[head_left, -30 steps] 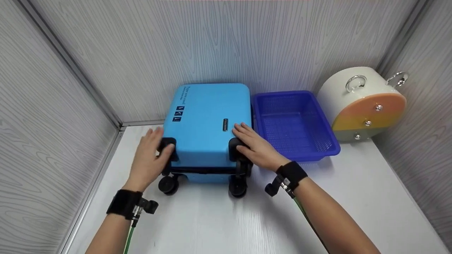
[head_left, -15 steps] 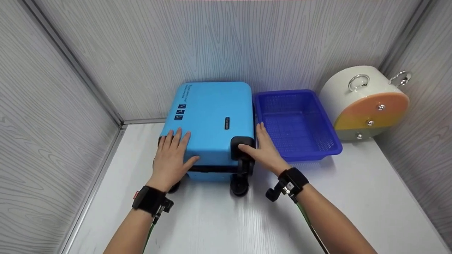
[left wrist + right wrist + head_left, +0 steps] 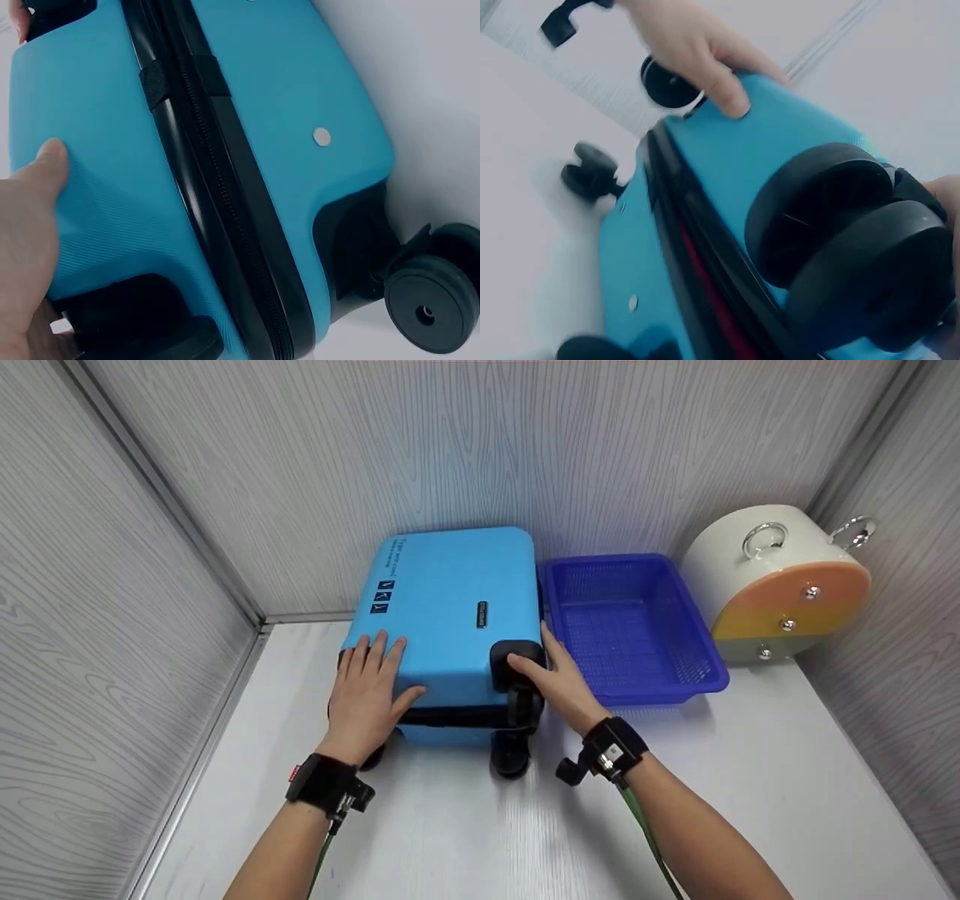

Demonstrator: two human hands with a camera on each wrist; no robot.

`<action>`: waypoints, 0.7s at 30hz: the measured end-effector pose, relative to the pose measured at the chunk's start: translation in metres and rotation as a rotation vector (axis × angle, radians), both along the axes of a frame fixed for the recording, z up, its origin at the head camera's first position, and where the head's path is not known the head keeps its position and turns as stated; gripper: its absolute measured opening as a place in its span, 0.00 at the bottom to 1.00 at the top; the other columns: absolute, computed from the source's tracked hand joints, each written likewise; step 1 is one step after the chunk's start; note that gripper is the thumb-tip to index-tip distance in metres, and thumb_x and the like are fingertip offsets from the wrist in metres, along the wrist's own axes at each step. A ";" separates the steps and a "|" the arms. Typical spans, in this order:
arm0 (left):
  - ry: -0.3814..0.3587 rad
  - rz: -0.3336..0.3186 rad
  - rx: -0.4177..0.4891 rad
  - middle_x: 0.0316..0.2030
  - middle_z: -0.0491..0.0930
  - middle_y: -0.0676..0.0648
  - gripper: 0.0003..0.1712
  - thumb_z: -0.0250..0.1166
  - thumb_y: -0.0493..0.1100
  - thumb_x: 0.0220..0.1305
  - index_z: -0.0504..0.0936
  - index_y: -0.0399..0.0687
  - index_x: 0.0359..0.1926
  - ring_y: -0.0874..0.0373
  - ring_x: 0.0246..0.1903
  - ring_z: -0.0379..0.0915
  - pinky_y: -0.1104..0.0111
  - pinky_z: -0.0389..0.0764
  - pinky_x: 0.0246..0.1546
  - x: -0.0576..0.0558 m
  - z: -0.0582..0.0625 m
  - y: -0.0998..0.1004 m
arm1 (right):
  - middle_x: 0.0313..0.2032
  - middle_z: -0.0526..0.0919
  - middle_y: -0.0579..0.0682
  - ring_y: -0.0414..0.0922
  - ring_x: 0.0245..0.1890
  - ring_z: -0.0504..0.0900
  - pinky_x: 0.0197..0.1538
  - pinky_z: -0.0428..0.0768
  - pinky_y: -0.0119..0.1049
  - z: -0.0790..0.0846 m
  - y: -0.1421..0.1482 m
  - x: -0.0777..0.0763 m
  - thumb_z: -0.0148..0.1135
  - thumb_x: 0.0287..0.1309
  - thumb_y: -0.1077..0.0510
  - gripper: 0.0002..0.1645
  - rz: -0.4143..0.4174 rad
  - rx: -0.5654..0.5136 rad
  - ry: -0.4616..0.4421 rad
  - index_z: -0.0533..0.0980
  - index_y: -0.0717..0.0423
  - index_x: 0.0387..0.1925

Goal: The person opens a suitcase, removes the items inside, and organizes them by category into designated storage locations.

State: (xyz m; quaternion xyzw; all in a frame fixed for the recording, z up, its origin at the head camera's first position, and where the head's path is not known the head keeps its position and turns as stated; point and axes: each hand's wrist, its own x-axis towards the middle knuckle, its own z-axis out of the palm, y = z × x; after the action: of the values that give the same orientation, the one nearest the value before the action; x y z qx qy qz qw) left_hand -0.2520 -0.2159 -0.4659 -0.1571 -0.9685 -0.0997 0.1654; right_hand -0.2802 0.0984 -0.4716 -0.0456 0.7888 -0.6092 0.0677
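Observation:
A blue hard-shell suitcase (image 3: 450, 577) lies flat, its black wheels toward me. My left hand (image 3: 360, 697) rests on its top near the front left corner, fingers straight and thumb out over the front face. At the front right, my right hand (image 3: 562, 682) holds the upper shell, thumb on the black corner guard (image 3: 506, 652) and fingers along the right side, partly hidden. The upper shell stands slightly higher on that side. A dark zipper seam (image 3: 225, 187) crosses the left wrist view. In the right wrist view, red lining (image 3: 712, 281) shows through the seam beside a large wheel (image 3: 870, 262).
Just right of the suitcase stands a blue-purple plastic basket (image 3: 622, 697). Beyond it is a white rounded box (image 3: 739, 536) with ring handles and a striped, knobbed front. Grey wood-grain panels (image 3: 300, 472) enclose the white table (image 3: 450, 840) at the back and sides.
My left hand has moved from the left corner onto the suitcase's top. My right hand has slid from the top to the right side, and the upper shell's right side has risen slightly.

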 end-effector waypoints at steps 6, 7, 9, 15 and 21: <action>0.092 -0.032 0.068 0.78 0.54 0.40 0.44 0.62 0.59 0.74 0.56 0.49 0.81 0.37 0.77 0.43 0.45 0.42 0.76 0.006 -0.006 0.007 | 0.81 0.45 0.44 0.41 0.79 0.44 0.77 0.51 0.47 0.021 -0.004 0.000 0.68 0.57 0.28 0.63 0.015 -0.068 0.026 0.42 0.33 0.82; 0.123 -0.046 0.064 0.79 0.52 0.39 0.46 0.63 0.59 0.72 0.54 0.48 0.81 0.37 0.77 0.42 0.45 0.42 0.76 0.006 -0.008 0.010 | 0.81 0.46 0.44 0.42 0.79 0.44 0.77 0.51 0.47 0.026 -0.004 0.000 0.68 0.57 0.28 0.63 0.018 -0.055 0.033 0.43 0.35 0.82; 0.195 -0.068 0.038 0.79 0.49 0.38 0.55 0.67 0.61 0.68 0.48 0.45 0.82 0.37 0.78 0.40 0.45 0.42 0.76 0.008 -0.016 0.015 | 0.80 0.47 0.46 0.43 0.79 0.45 0.77 0.52 0.47 0.037 -0.004 0.000 0.67 0.59 0.28 0.62 0.024 -0.030 0.047 0.45 0.38 0.83; 0.448 -0.024 -0.015 0.79 0.41 0.32 0.78 0.83 0.61 0.47 0.38 0.43 0.81 0.36 0.78 0.37 0.42 0.42 0.75 0.005 -0.036 0.019 | 0.80 0.48 0.42 0.45 0.79 0.45 0.77 0.52 0.49 0.067 -0.010 0.003 0.62 0.66 0.33 0.52 0.068 -0.097 0.074 0.50 0.38 0.82; 0.491 0.022 0.079 0.79 0.41 0.33 0.77 0.86 0.47 0.45 0.39 0.40 0.81 0.36 0.78 0.37 0.43 0.43 0.75 0.004 -0.031 0.011 | 0.80 0.45 0.39 0.49 0.80 0.45 0.76 0.55 0.47 0.078 -0.018 0.008 0.59 0.73 0.44 0.45 0.133 -0.219 0.168 0.49 0.39 0.82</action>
State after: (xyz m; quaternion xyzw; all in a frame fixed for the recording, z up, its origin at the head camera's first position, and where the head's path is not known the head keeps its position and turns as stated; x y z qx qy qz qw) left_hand -0.2476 -0.2047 -0.4970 -0.1596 -0.8962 -0.0948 0.4030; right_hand -0.2721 0.0805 -0.3933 -0.1558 0.7156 -0.6800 0.0362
